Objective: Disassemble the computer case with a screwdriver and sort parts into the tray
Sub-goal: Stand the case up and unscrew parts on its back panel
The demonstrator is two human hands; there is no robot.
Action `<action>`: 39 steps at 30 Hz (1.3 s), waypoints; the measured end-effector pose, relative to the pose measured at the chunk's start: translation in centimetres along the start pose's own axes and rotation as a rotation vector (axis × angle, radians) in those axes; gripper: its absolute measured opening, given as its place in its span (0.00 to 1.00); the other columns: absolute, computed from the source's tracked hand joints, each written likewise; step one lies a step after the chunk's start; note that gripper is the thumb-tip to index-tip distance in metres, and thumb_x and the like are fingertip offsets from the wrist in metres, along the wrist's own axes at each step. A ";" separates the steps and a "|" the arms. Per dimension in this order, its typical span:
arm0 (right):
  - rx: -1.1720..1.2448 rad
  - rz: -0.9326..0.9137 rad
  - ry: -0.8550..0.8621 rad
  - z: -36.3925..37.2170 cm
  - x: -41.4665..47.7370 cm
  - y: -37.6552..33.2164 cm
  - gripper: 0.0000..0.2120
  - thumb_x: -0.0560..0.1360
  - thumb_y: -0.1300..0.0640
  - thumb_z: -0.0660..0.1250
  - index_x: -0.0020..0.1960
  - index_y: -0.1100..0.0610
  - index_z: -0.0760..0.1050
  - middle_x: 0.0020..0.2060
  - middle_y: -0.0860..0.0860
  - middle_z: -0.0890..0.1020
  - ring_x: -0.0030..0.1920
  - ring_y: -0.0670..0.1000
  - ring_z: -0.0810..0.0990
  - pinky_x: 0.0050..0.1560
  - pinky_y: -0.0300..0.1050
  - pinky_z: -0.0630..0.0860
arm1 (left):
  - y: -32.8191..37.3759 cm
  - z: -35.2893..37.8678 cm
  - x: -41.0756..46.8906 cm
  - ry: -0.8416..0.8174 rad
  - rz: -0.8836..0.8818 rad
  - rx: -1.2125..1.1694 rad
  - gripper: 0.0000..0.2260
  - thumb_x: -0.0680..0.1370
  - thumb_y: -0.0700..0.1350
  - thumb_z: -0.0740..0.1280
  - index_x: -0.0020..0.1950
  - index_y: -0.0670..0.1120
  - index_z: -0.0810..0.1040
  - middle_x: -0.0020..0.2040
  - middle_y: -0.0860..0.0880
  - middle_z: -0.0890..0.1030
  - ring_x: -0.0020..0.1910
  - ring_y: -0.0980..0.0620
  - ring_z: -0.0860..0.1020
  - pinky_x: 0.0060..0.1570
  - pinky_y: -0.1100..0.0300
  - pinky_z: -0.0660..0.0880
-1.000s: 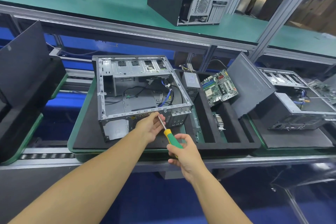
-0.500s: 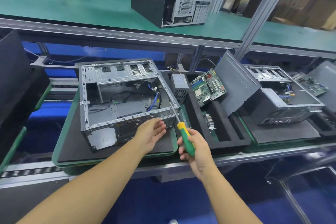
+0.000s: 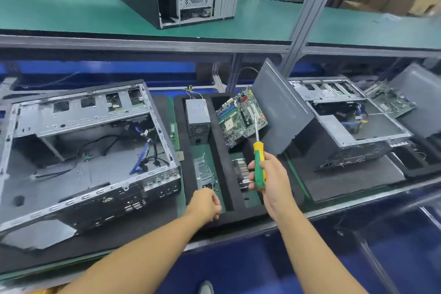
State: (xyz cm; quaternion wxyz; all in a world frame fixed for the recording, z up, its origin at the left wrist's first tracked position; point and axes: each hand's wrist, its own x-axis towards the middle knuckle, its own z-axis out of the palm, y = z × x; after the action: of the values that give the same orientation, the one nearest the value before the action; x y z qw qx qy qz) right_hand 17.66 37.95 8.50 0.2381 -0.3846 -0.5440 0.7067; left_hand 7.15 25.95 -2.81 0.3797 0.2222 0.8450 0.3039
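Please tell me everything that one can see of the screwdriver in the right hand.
The screwdriver has a thick green handle with a yellow collar and a yellow stripe, plastic by its look, and a thin bright metal shaft. The right hand grips the handle with curled fingers; nothing else touches it. It stands nearly upright, tip up, above the black foam tray. Its shaft crosses the green motherboard behind it. The tip's type is too small to tell.
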 end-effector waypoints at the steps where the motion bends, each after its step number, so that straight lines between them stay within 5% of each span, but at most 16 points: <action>1: -0.007 0.000 -0.005 -0.2 0.7 -0.3 0.16 0.78 0.64 0.56 0.59 0.54 0.77 0.36 0.50 0.82 0.33 0.50 0.75 0.29 0.46 0.72 | 0.5 1.0 0.3 0.007 -0.020 -0.010 0.10 0.74 0.37 0.65 0.34 0.47 0.77 0.33 0.45 0.85 0.28 0.52 0.82 0.33 0.60 0.81; 4: -0.035 0.005 -0.044 -0.7 3.1 -1.1 0.16 0.79 0.65 0.55 0.59 0.53 0.77 0.36 0.50 0.81 0.33 0.49 0.76 0.30 0.47 0.73 | 1.9 2.8 1.9 0.056 -0.062 0.019 0.11 0.77 0.37 0.61 0.37 0.45 0.78 0.39 0.42 0.86 0.41 0.45 0.85 0.45 0.52 0.83; 11: -0.062 0.023 -0.151 -0.2 6.1 -1.2 0.15 0.80 0.66 0.55 0.59 0.56 0.76 0.37 0.51 0.81 0.32 0.49 0.75 0.29 0.46 0.73 | 2.6 2.9 3.6 0.094 -0.124 0.017 0.06 0.78 0.36 0.62 0.47 0.46 0.74 0.53 0.38 0.83 0.51 0.41 0.83 0.51 0.53 0.81; 14: -0.038 0.021 -0.170 0.7 6.2 -1.3 0.16 0.78 0.67 0.54 0.58 0.57 0.76 0.36 0.51 0.80 0.30 0.50 0.74 0.27 0.44 0.69 | 2.8 1.9 3.5 0.026 -0.122 0.018 0.05 0.79 0.36 0.61 0.47 0.44 0.73 0.52 0.37 0.82 0.48 0.40 0.83 0.46 0.52 0.82; 19: 0.138 0.025 -0.228 3.3 4.6 -1.4 0.09 0.81 0.61 0.55 0.55 0.55 0.74 0.33 0.53 0.77 0.26 0.50 0.70 0.24 0.40 0.63 | 4.6 -1.9 2.1 -0.117 0.045 -0.110 0.10 0.82 0.42 0.58 0.48 0.40 0.77 0.34 0.43 0.83 0.27 0.45 0.81 0.24 0.62 0.73; 23: 0.262 0.005 -0.278 5.8 1.5 -0.7 0.08 0.83 0.53 0.58 0.51 0.54 0.74 0.32 0.52 0.76 0.25 0.49 0.69 0.23 0.38 0.62 | 4.4 -6.9 -1.7 0.036 0.355 0.014 0.07 0.80 0.43 0.64 0.43 0.52 0.79 0.35 0.52 0.82 0.30 0.53 0.78 0.34 0.60 0.77; 27: 0.334 0.071 -0.400 9.8 -2.5 1.0 0.11 0.79 0.50 0.60 0.52 0.56 0.74 0.30 0.51 0.72 0.25 0.48 0.68 0.23 0.38 0.62 | 2.0 -12.8 -6.0 0.184 0.660 0.185 0.10 0.73 0.31 0.62 0.47 0.41 0.79 0.44 0.47 0.77 0.45 0.48 0.75 0.48 0.54 0.72; 34: 0.208 0.119 -0.502 18.1 -10.9 7.1 0.10 0.80 0.50 0.61 0.53 0.57 0.75 0.34 0.54 0.76 0.28 0.51 0.72 0.27 0.42 0.68 | -7.6 -22.6 -11.4 0.605 0.637 0.408 0.10 0.75 0.34 0.64 0.48 0.44 0.82 0.51 0.46 0.79 0.51 0.44 0.77 0.53 0.50 0.72; 39: -0.031 0.176 -0.562 20.8 -15.8 10.6 0.04 0.85 0.56 0.58 0.52 0.56 0.67 0.37 0.55 0.79 0.30 0.54 0.76 0.27 0.43 0.72 | -14.4 -23.5 -15.3 0.746 0.650 0.135 0.07 0.72 0.33 0.62 0.40 0.43 0.77 0.39 0.52 0.75 0.40 0.53 0.73 0.42 0.57 0.70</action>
State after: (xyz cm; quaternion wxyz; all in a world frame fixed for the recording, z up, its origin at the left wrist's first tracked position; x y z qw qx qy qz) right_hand 11.17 10.78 5.26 0.0098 -0.2232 -0.5638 0.7951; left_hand -3.83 -1.74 7.49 -0.0781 0.3746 0.8280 0.4098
